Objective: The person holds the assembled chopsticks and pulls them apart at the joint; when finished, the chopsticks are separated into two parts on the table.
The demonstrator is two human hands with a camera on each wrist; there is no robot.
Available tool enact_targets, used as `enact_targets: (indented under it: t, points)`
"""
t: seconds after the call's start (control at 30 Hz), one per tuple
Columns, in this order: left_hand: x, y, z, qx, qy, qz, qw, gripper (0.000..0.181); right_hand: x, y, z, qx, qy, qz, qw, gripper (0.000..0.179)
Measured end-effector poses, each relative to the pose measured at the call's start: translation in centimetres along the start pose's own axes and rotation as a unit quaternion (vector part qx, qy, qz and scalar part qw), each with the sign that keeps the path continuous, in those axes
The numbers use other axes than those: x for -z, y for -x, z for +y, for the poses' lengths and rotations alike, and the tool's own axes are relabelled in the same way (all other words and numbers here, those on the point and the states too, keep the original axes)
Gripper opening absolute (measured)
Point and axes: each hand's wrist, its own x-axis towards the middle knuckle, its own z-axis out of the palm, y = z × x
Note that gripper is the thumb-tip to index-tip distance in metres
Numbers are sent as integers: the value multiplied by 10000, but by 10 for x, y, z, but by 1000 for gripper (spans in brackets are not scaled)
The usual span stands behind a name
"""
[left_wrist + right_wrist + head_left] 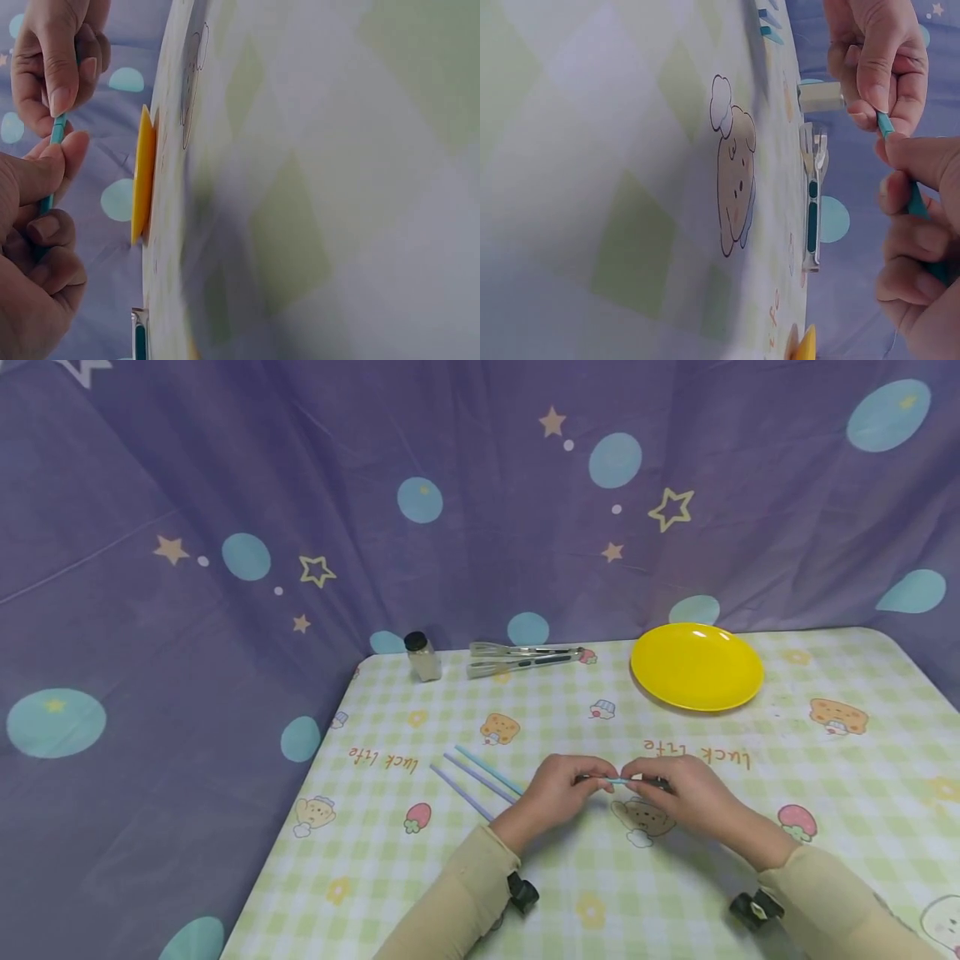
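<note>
Both of my hands hold one slim teal chopstick (618, 781) level, just above the table. The fingers and thumb of my left hand (562, 787) pinch one side of it; those of my right hand (686, 789) pinch the other side. Only a short stretch shows between the fingertips, with a thin seam across it in the left wrist view. My right fingers curl round the chopstick's lower part (917, 202) in the right wrist view. Beside my left hand lie two purple chopsticks (461, 792) and a teal one (480, 761), their near ends hidden by that hand and wrist.
A yellow plate (697, 667) lies at the back right of the checked tablecloth (420, 877). Metal tongs (525, 662) rest at the back, left of the plate. Near the back left corner stands a small black-lidded jar (423, 660). A purple curtain (480, 568) hangs behind the table.
</note>
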Motion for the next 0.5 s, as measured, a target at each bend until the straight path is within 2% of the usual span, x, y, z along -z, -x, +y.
enact_targets:
  t: [0.17, 0.5]
  points:
    - [-1, 0, -2, 44, 263, 48, 9996, 14, -1, 0, 4, 104, -98, 117, 9998, 15]
    - [-2, -4, -4, 158, 480, 30, 9987, 15, 1, 1, 8, -169, -193, 118, 9996, 8]
